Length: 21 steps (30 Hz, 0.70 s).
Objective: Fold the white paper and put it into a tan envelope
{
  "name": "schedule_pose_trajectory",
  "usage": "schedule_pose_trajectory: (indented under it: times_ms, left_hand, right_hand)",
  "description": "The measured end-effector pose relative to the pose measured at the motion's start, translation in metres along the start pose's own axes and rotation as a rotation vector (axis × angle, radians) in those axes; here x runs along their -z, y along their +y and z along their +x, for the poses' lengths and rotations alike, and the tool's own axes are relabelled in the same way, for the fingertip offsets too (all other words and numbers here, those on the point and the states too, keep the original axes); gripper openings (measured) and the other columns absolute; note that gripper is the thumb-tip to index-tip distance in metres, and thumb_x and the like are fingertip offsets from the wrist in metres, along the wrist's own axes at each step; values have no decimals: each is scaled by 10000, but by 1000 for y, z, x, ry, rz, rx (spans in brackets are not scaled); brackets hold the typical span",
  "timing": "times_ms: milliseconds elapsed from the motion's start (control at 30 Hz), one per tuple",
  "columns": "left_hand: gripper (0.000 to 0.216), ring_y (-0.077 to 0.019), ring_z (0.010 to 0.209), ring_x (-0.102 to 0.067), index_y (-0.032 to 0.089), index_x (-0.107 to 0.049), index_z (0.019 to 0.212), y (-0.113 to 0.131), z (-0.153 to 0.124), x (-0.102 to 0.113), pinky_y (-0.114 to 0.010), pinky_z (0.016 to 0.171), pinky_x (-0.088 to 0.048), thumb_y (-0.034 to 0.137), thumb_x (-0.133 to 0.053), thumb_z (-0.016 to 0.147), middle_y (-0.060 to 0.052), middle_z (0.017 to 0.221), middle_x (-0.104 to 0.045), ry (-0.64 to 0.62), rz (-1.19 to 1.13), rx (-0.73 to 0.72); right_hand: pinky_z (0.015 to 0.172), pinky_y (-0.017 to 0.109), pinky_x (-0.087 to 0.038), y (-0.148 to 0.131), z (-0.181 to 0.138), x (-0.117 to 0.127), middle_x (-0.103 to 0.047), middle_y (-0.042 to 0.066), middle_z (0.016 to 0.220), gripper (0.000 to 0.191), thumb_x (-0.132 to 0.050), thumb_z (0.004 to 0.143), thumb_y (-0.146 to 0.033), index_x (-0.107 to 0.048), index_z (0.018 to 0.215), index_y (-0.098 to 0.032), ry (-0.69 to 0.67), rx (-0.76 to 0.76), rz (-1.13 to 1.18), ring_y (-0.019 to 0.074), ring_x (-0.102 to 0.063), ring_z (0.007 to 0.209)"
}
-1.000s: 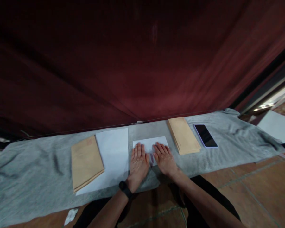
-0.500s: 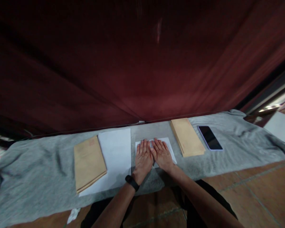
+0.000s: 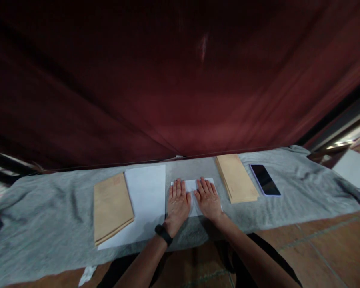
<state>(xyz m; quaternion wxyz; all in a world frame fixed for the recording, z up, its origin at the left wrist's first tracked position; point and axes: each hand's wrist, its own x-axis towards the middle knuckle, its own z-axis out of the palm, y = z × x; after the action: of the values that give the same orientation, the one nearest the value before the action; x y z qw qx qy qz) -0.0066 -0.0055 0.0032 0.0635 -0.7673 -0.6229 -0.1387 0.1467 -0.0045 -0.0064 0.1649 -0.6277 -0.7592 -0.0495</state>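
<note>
Folded paper (image 3: 193,185), grey cloth (image 3: 48,208), maroon curtain (image 3: 168,80)

Left hand (image 3: 177,204) laid flat, palm down, fingers stretched forward and pressed close together, thumb pointed toward right. Right hand (image 3: 209,199) laid flat likewise, palm down, fingers slightly fanned, angled a little leftward. Hands set side by side, thumbs near each other, narrow gap seen between them. Both forearms bare, extended forward from lower edge of view, drawn together toward hands. Left wrist circled by black band (image 3: 163,234).
</note>
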Motion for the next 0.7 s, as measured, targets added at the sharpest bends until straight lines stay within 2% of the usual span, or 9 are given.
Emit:
schedule_pose_trajectory:
  times_ms: [100, 267, 500, 700]
  left_hand:
    - [562, -297, 1472, -301, 9, -391, 1474, 4, 0, 0, -490, 1200, -286, 256, -348, 972, -206, 1554, -370, 13, -27, -22]
    - [528, -249, 1488, -269, 70, -389, 1487, 15, -3, -3, -474, 1214, -268, 256, -298, 1001, -133, 1568, -380, -3, -85, -154]
    - [587, -272, 1487, -269, 31, -351, 1500, 9, -7, 0, -471, 1215, -250, 335, -329, 998, -192, 1569, -352, -50, -52, -59]
    - [631, -302, 1486, -264, 39, -341, 1508, 3, -9, -1, -497, 1197, -273, 386, -371, 982, -208, 1566, -346, -2, -20, 22]
  right_hand:
    - [1159, 446, -275, 2, -1, -1, -422, 126, 1542, 522, -381, 1028, -373, -427, 1488, -131, 11, 3, 0, 281, -391, 1422]
    - [1161, 445, -270, 3, -2, -1, -410, 119, 1550, 509, -377, 1023, -339, -426, 1490, -141, 5, 18, 2, 276, -389, 1424]
    - [1161, 441, -266, 12, -6, 0, -418, 126, 1546, 532, -346, 1035, -385, -409, 1496, -128, -11, -15, -19, 281, -387, 1426]
    - [1157, 450, -290, 18, -12, 2, -397, 195, 1544, 587, -397, 1020, -407, -396, 1492, -58, 11, -33, -24, 310, -379, 1429]
